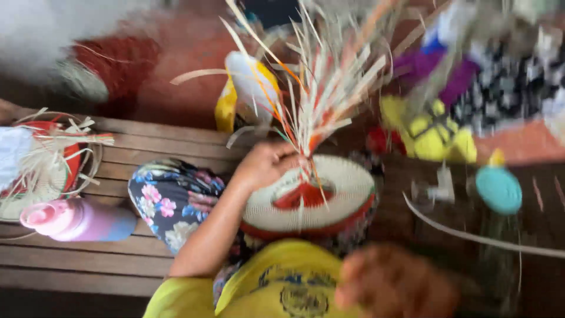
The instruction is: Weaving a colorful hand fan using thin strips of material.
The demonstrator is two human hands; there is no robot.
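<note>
pink bottle (70,219) | teal lid (498,189) | wooden bench (118,259) | yellow toy (432,132)

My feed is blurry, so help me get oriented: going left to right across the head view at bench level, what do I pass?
Round basket of loose straw → pink and lilac bottle → left hand → half-woven cream and red basket → teal lid.

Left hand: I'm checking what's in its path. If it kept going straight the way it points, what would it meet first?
The left hand points right, already at the bundle of loose straw strips rising from the round woven basket. It would likely press into those strips first, though blur leaves depth uncertain.
</note>
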